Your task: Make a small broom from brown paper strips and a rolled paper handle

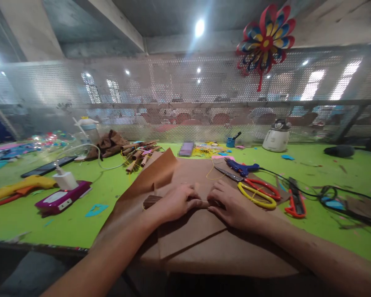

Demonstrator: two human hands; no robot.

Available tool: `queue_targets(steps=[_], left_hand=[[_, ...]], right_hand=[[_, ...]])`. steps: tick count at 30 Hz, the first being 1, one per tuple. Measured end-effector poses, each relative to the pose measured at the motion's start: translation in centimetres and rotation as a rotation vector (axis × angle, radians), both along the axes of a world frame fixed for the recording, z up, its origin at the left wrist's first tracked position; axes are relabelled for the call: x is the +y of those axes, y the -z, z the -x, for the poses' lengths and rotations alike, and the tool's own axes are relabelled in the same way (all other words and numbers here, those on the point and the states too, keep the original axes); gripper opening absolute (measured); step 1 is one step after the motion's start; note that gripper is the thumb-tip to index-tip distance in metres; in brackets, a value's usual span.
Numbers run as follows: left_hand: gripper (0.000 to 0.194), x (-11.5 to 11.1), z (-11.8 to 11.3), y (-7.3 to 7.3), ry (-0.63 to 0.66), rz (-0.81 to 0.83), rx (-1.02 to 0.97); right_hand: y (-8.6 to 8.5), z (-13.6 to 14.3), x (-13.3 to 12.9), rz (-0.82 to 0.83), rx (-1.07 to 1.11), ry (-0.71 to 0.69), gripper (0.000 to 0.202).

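A large sheet of brown kraft paper (191,247) lies in front of me, its left side raised in a fold. Above its middle, my left hand (181,202) and my right hand (230,204) face each other with curled fingers. Both pinch a thin brown paper roll (205,204), mostly hidden by the fingers. A darker, ridged brown piece (151,201) sticks out left of my left hand, lying on the paper. Right of my right hand are scissors (256,194) with red and yellow handles, and a blue glue gun (243,168).
An orange-handled cutting tool (295,200) and a black cable (330,192) lie to the right. On the left are a purple power strip (63,200), a phone (48,167) and a yellow-handled tool (21,187). Several brown rolls (139,154) with yellow thread and a white bottle (275,138) stand farther back.
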State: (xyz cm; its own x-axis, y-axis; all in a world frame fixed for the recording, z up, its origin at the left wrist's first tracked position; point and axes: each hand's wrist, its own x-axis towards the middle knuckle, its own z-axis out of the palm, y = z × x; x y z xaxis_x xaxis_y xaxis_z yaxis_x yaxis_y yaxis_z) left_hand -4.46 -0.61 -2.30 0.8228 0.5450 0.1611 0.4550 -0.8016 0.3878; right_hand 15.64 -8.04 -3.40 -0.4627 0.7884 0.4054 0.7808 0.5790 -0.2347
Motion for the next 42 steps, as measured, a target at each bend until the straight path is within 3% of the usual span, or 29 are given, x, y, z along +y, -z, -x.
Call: queue_targets(steps=[6,14,20,26,33,42], left_hand=[[0.031,0.1,-0.2,0.0,0.029,-0.069,0.03],[0.019,-0.5,-0.2,0.1,-0.048,-0.275,-0.007],[0.011,-0.4,0.3,-0.3,0.011,-0.226,-0.012],[0.018,0.5,0.3,0.1,0.046,-0.221,-0.011],[0.031,0.9,0.4,0.3,0.012,-0.201,0.011],[0.018,0.3,0.4,0.5,-0.053,-0.262,-0.043]], right_hand=[[0.3,0.4,0.3,0.032,-0.078,0.007,0.015],[0.4,0.2,0.9,-0.013,-0.127,0.017,0.025],[0.5,-0.2,1.1,0.013,-0.133,-0.016,0.031],[0.2,0.0,0.1,-0.027,-0.05,0.035,0.019],[-0.2,0.0,0.5,-0.012,-0.116,0.01,0.019],[0.8,-0.4,1.7,-0.047,-0.163,0.064,0.016]])
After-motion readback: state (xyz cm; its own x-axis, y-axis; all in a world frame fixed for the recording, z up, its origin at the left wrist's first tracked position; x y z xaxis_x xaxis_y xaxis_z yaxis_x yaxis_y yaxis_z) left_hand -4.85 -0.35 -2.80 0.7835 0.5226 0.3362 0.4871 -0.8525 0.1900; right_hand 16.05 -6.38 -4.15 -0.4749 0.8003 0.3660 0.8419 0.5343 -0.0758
